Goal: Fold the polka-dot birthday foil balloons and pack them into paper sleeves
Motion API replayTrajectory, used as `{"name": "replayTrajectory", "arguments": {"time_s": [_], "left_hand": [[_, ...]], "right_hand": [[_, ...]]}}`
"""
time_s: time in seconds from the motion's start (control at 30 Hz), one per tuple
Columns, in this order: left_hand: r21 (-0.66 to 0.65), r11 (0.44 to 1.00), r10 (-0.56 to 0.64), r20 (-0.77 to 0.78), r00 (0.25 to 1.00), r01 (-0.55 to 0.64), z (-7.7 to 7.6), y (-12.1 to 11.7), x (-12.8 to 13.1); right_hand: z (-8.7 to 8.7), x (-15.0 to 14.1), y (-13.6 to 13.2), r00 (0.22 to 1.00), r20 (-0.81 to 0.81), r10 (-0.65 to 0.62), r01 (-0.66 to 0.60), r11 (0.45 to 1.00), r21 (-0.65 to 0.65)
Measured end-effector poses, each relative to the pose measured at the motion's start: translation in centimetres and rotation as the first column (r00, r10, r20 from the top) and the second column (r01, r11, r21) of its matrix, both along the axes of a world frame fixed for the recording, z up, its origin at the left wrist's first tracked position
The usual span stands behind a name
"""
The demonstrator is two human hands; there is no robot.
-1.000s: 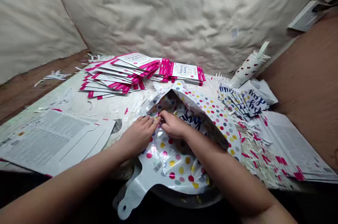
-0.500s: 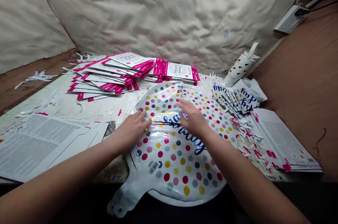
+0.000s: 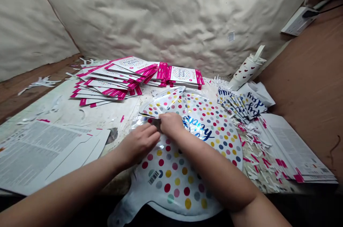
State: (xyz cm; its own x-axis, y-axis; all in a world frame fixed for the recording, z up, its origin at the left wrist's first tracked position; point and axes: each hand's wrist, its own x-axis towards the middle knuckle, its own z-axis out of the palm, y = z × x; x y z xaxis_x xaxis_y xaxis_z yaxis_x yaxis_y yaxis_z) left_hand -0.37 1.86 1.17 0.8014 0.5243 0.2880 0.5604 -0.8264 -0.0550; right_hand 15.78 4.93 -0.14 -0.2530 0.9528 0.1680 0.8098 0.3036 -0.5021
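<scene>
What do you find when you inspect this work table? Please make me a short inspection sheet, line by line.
Surface: worn, white-stained table.
Job's things: polka-dot foil balloon lying on the table, its top part folded over.
Clutter: pink-edged printed packs in overlapping stacks; printed paper sheets at left; paper scraps at right; blue-lettered cut pieces; heart-patterned roll.
Hands: left hand on the balloon's foil; right hand at the folded part.
Cables: black cable at a white power strip, top right.
Surroundings: cream fabric backdrop; brown wooden panel at right.
</scene>
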Motion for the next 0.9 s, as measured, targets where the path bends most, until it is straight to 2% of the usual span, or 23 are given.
{"name": "replayTrajectory", "arguments": {"time_s": [0.03, 0.1, 0.13, 0.17, 0.2, 0.23, 0.3, 0.33, 0.4, 0.47, 0.53, 0.6, 0.67, 0.73, 0.8, 0.9], "left_hand": [[-0.075, 0.997, 0.001, -0.003, 1.0, -0.002, -0.8, -0.2, 0.1], [-0.211, 0.969, 0.118, -0.062, 0.991, -0.128, -2.2, 0.0, 0.1], [-0.266, 0.939, 0.194, -0.109, 0.975, -0.216, -2.7, 0.2, -0.1], [-0.311, 0.905, 0.253, -0.155, 0.955, -0.29, -3.0, 0.5, -0.2], [-0.346, 0.874, 0.289, -0.192, 0.938, -0.341, -3.1, 0.8, -0.2], [-0.37, 0.852, 0.31, -0.215, 0.926, -0.371, -3.0, 1.0, -0.3], [-0.398, 0.824, 0.335, -0.229, 0.914, -0.402, -2.5, 1.3, -0.2], [-0.413, 0.813, 0.343, -0.231, 0.911, -0.411, -2.1, 1.5, -0.1], [-0.474, 0.779, 0.348, -0.217, 0.912, -0.411, -1.1, 2.0, -0.1], [-0.571, 0.723, 0.395, -0.122, 0.911, -0.39, 0.0, 2.8, -0.4], [-0.66, 0.671, 0.487, 0.048, 0.872, -0.338, 0.8, 3.8, -1.0], [-0.717, 0.644, 0.542, 0.183, 0.82, -0.266, 1.1, 4.9, -1.6], [-0.753, 0.634, 0.507, 0.231, 0.831, -0.177, 0.9, 6.0, -1.8], [-0.767, 0.636, 0.42, 0.247, 0.873, -0.089, 0.4, 7.0, -1.4], [-0.74, 0.673, 0.311, 0.262, 0.913, -0.017, 0.0, 7.8, -0.5], [-0.669, 0.74, 0.162, 0.27, 0.949, 0.064, -0.3, 8.7, 1.6]], "right_hand": [[0.8, 1.5, 0.5, 0.999, 0.013, -0.032, 0.032, 0.999, -0.001], [3.3, 5.8, 1.1, 0.987, 0.049, -0.156, 0.154, 0.987, 0.034], [4.8, 8.5, 1.2, 0.972, 0.05, -0.231, 0.227, 0.971, 0.076], [6.6, 11.3, 1.1, 0.934, 0.041, -0.356, 0.346, 0.925, 0.156], [8.3, 14.0, 0.7, 0.823, 0.008, -0.568, 0.531, 0.774, 0.346], [9.9, 16.5, 0.0, 0.701, -0.05, -0.712, 0.624, 0.576, 0.528], [12.3, 19.9, -1.9, 0.651, -0.09, -0.753, 0.611, 0.45, 0.651], [12.8, 20.7, -3.1, 0.685, -0.091, -0.723, 0.544, 0.424, 0.724], [12.5, 20.7, -5.8, 0.837, -0.028, -0.547, 0.347, 0.491, 0.799], [10.4, 19.2, -8.5, 0.969, 0.057, -0.239, 0.107, 0.619, 0.778], [7.0, 17.5, -10.8, 0.994, 0.091, 0.058, -0.104, 0.749, 0.654], [3.0, 16.4, -12.5, 0.97, 0.097, 0.222, -0.241, 0.846, 0.476], [-0.4, 16.0, -13.5, 0.947, 0.096, 0.307, -0.321, 0.897, 0.303], [-2.7, 16.1, -14.0, 0.937, 0.074, 0.342, -0.35, 0.917, 0.194], [-3.5, 16.5, -14.1, 0.939, 0.044, 0.34, -0.343, 0.929, 0.142], [-3.4, 16.8, -14.0, 0.941, 0.022, 0.337, -0.337, 0.934, 0.119]]}}
